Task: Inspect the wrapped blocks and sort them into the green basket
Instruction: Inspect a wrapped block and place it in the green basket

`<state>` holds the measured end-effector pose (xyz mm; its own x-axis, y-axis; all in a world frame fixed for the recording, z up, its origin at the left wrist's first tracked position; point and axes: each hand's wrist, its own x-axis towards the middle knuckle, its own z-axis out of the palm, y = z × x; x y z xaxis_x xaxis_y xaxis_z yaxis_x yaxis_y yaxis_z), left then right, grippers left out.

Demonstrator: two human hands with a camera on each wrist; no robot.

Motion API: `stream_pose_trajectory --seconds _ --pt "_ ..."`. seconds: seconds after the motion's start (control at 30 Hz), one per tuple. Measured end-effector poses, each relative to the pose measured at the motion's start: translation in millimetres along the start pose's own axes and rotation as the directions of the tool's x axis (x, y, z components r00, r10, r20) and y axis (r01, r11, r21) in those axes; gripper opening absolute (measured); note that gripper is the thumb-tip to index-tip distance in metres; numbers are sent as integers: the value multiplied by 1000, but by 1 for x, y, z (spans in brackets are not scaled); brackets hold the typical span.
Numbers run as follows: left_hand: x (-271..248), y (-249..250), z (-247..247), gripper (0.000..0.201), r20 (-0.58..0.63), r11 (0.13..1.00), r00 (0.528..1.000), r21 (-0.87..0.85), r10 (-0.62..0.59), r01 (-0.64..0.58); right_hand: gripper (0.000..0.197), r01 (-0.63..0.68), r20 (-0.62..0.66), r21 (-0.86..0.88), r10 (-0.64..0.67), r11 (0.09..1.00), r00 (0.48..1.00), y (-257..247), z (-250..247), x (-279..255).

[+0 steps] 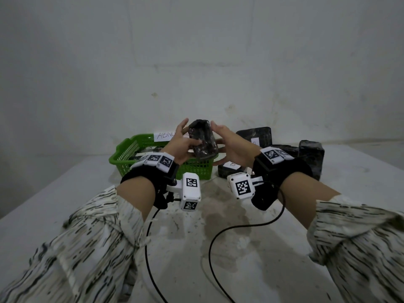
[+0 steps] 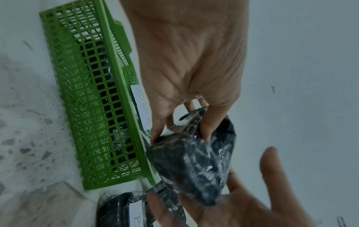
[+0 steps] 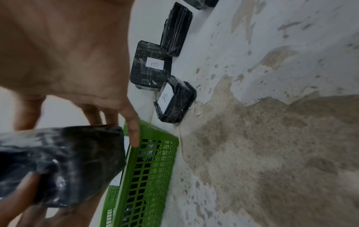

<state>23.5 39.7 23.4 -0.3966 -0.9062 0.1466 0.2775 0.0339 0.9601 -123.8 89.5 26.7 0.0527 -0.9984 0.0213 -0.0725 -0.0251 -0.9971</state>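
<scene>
A block wrapped in black plastic (image 1: 204,138) is held up over the right end of the green basket (image 1: 122,154). My left hand (image 1: 185,141) grips it, thumb across the front, and its fingers (image 2: 207,127) curl onto the wrap. My right hand (image 1: 225,141) lies against the block's right side and underside, its fingers (image 3: 132,127) straight. The right wrist view shows the block (image 3: 58,161) just above the basket's rim (image 3: 147,169). Dark wrapped blocks (image 2: 108,107) lie inside the basket.
Other wrapped blocks stand right of the basket: one labelled B (image 3: 149,66), another labelled B (image 3: 176,101), a tall one (image 1: 311,156). A paper label (image 1: 165,134) stands behind the basket. Black cables (image 1: 218,237) trail over the stained white table (image 1: 65,193); a wall stands behind.
</scene>
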Motion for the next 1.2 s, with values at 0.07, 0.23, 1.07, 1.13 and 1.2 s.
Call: stream_pose_trajectory --seconds 0.07,0.23,1.07,1.13,1.2 --pt "-3 2 3 77 68 999 997 12 43 -44 50 3 -5 8 -3 1000 1000 0 0 -1" --pt "-3 10 5 33 46 988 999 -153 16 -9 68 140 -38 63 -138 988 990 9 -5 3" --pt "0 4 7 31 133 981 989 173 62 -85 69 217 -162 -102 -232 971 959 18 -4 12" --pt "-1 3 8 34 150 981 986 173 67 -93 68 200 -172 -88 -212 976 962 17 -5 12" --pt "-2 3 8 34 146 978 987 183 72 -99 67 183 -181 -84 -196 979 964 17 -3 13"
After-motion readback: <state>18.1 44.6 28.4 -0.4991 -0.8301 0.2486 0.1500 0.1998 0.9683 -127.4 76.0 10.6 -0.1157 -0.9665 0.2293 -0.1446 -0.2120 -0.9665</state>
